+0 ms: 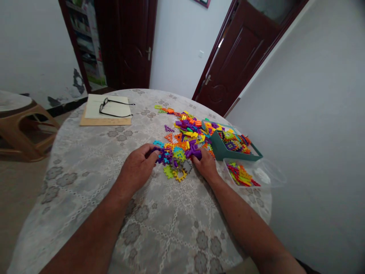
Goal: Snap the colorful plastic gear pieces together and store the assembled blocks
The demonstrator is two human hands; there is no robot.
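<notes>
Thumb and fingers of my left hand [139, 163] close on the edge of dark purple toothed building pieces [160, 155], at the left side of a small heap. On the heap's right side, my right hand [207, 165] grips a chunky purple connector piece [193, 149]; its fingertips are partly hidden. Between the hands lie a lime green toothed piece [179, 154], a grey square piece [187, 166] and a yellow open-frame piece [180, 175]. A flat lime piece [168, 172] rests at the near edge of the heap.
Beyond my hands spreads a larger pile of colourful pieces [189, 125]. At right stand a green box [236, 154] of pieces and a clear plastic tub [242, 186] with red and yellow strips. Black glasses [115, 115] lie on paper [92, 108] at left. A patterned cloth [159, 228] covers the table.
</notes>
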